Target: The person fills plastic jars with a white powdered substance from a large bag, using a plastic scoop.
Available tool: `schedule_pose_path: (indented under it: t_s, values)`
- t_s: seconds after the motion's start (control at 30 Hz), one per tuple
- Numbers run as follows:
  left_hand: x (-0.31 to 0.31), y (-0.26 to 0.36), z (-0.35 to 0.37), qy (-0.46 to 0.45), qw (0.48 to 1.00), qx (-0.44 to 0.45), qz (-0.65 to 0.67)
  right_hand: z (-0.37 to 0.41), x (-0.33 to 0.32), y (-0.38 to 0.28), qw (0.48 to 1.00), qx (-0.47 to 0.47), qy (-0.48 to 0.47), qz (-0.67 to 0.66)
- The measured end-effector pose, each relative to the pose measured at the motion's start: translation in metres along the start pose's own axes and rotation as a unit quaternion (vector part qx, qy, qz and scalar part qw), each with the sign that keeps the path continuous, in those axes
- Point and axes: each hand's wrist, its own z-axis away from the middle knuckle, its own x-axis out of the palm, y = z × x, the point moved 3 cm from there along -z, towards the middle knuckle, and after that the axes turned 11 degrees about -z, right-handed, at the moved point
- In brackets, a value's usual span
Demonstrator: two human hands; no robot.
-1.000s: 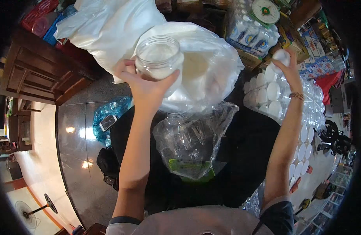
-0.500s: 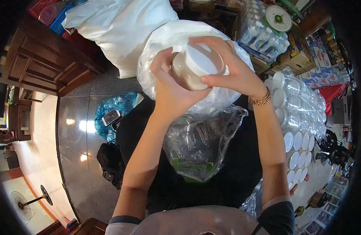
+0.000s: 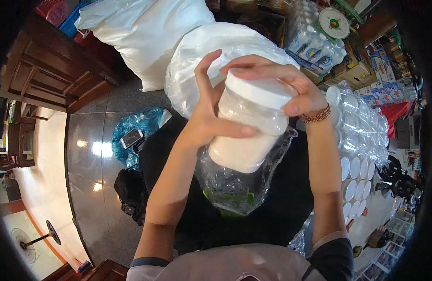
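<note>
Tilted between both my hands is a clear plastic jar point(image 3: 244, 152) filled with white powder, its white screw lid point(image 3: 262, 91) on top. My left hand point(image 3: 209, 112) wraps the jar's left side, with the thumb across its front. Over the lid curve the fingers of my right hand point(image 3: 291, 86), its thumb at the lid's near edge. Behind the hands stands a large open plastic bag point(image 3: 183, 56) of white material. Under the jar, a clear plastic bag point(image 3: 225, 187) with something green at its bottom lies on my lap.
A full white sack point(image 3: 141, 42) leans at the back left. On the right stand wrapped jars point(image 3: 356, 126) and stacked white-lidded jars point(image 3: 349, 189). A dial scale point(image 3: 334, 22) sits on packed bottles point(image 3: 314, 51). A phone point(image 3: 131, 138) rests on blue plastic point(image 3: 148, 119) at left.
Both hands have brought the jar closer and lower, over the clear bag. The jar has tipped from lid facing me to showing its side and powder.
</note>
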Motion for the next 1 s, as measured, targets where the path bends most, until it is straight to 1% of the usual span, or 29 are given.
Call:
schedule_pose_path:
  t_s: [0.07,0.1,0.17,0.2,0.27,0.3,0.37,0.4,0.43,0.47,0.5,0.53,0.57,0.6,0.63,0.67,0.7,0.73,0.77,0.8,0.83,0.87,0.9,0.93,1.0]
  values:
    - [0.001,0.001,0.001,0.045,0.995,-0.051,0.079,-0.001,-0.001,-0.002,0.998,0.027,0.032,0.042]
    - [0.003,0.001,0.001,0.047,0.995,-0.048,0.077,-0.003,0.0,-0.004,0.998,0.027,0.028,0.043]
    - [0.006,0.001,0.002,0.096,0.994,-0.041,0.03,-0.003,0.001,-0.007,0.98,0.035,0.041,0.192]
    - [0.005,0.001,0.001,0.096,0.994,-0.041,0.03,-0.003,0.003,-0.006,0.98,0.035,0.041,0.192]
    - [0.002,-0.004,0.001,0.133,0.986,-0.078,-0.054,-0.003,0.004,0.004,0.968,0.092,0.124,0.2]
    - [0.002,-0.007,0.001,0.134,0.986,-0.078,-0.055,-0.004,0.007,0.008,0.968,0.091,0.123,0.2]
    - [0.001,-0.012,0.0,0.18,0.957,0.008,-0.228,-0.008,0.01,0.015,0.942,0.083,0.175,0.274]
    - [-0.002,-0.018,0.0,0.176,0.958,0.007,-0.228,-0.01,0.013,0.019,0.941,0.083,0.179,0.274]
    - [-0.005,-0.02,0.0,0.186,0.925,0.024,-0.332,-0.01,0.018,0.019,0.896,0.048,0.155,0.413]
    - [-0.007,-0.021,-0.001,0.189,0.882,0.043,-0.43,-0.009,0.017,0.017,0.886,0.074,0.188,0.417]
    - [-0.008,-0.018,-0.002,0.198,0.868,0.047,-0.453,-0.007,0.016,0.016,0.875,0.1,0.22,0.419]
    - [-0.008,-0.012,-0.002,0.193,0.887,0.034,-0.419,-0.004,0.007,0.008,0.865,0.108,0.247,0.423]
    - [-0.014,-0.01,-0.006,0.174,0.917,0.072,-0.352,-0.004,-0.001,-0.001,0.877,0.053,0.19,0.438]
    - [-0.017,0.0,-0.007,0.123,0.924,0.052,-0.358,0.0,-0.004,-0.007,0.883,0.003,0.129,0.451]
    - [-0.018,0.003,-0.004,0.12,0.951,0.026,-0.283,0.0,-0.002,-0.006,0.899,-0.045,0.114,0.421]
    - [-0.019,0.007,-0.003,0.099,0.95,0.039,-0.294,-0.003,0.001,-0.003,0.91,-0.092,0.101,0.391]
    - [-0.024,0.005,-0.001,0.096,0.945,0.047,-0.308,-0.004,0.006,-0.001,0.915,-0.101,0.122,0.372]
    - [-0.023,0.006,0.0,0.105,0.944,0.029,-0.313,-0.005,0.013,0.003,0.918,-0.11,0.142,0.354]
    - [-0.026,0.005,0.003,0.111,0.933,0.046,-0.34,-0.005,0.017,0.009,0.915,-0.104,0.183,0.343]
    - [-0.029,0.002,0.002,0.107,0.903,0.064,-0.41,-0.003,0.015,0.012,0.909,-0.1,0.217,0.34]
    - [-0.023,-0.003,0.0,0.128,0.92,0.064,-0.365,-0.002,0.015,0.018,0.9,-0.087,0.235,0.358]
    - [-0.022,-0.007,0.0,0.146,0.91,0.062,-0.383,-0.003,0.016,0.025,0.893,-0.097,0.256,0.358]
    - [-0.017,-0.008,0.001,0.151,0.928,0.041,-0.338,-0.002,0.017,0.03,0.887,-0.11,0.274,0.355]
    - [-0.016,-0.01,0.001,0.138,0.933,0.039,-0.33,-0.001,0.017,0.028,0.881,-0.104,0.287,0.361]
    - [-0.022,-0.011,0.003,0.232,0.903,0.029,-0.36,0.0,0.019,0.024,0.875,-0.073,0.266,0.398]
